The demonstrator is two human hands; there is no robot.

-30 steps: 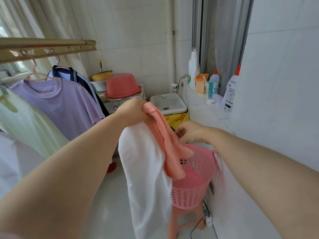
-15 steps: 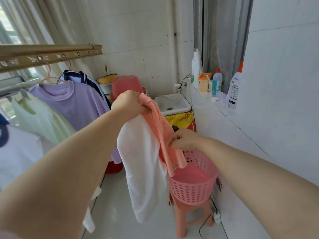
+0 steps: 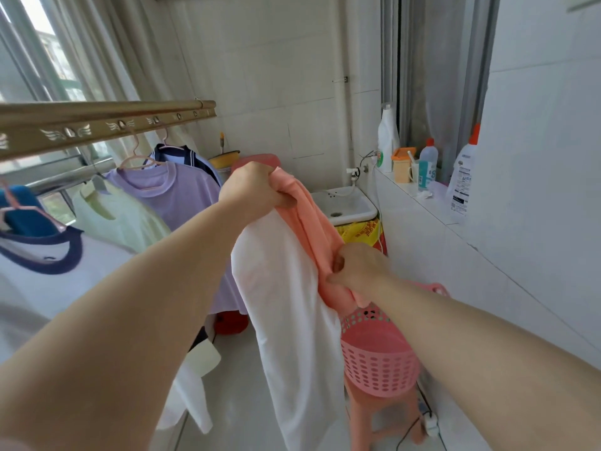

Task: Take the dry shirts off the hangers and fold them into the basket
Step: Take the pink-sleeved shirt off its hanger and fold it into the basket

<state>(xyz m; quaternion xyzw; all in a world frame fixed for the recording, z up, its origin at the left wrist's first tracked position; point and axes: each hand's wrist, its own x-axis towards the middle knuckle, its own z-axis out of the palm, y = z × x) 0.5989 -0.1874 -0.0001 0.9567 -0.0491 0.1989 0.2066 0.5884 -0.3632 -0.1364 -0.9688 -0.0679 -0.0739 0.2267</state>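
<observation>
Salmon-pink and white cloth made up the shirt (image 3: pixel 292 288), which hung free of any hanger, held up in front of the person. Left hand (image 3: pixel 257 187) was bunched tight around the upper pink edge, fingers curled under and the grip pressed together on the fabric, so the whole garment dropped from that fist. Right hand (image 3: pixel 357 266) sat lower along the pink strip, thumb and fingertips pinching a fold of it; the white body fell away below and to the left of both grips, its hem reaching toward the floor.

Pink perforated basket (image 3: pixel 380 359) stood on a pink stool (image 3: pixel 383 418) just behind and to the right of the hanging cloth, partly hidden by it. Whether anything lay in the basket could not be told.

To the left, a gold rail (image 3: pixel 107 120) carried hangers with a lilac shirt (image 3: pixel 182 196), a pale yellow-green shirt (image 3: pixel 120 219) and a white shirt with navy collar (image 3: pixel 48 271). A white sink (image 3: pixel 344 205) sat against the back wall, bottles (image 3: pixel 461 180) along the tiled ledge on the right.
</observation>
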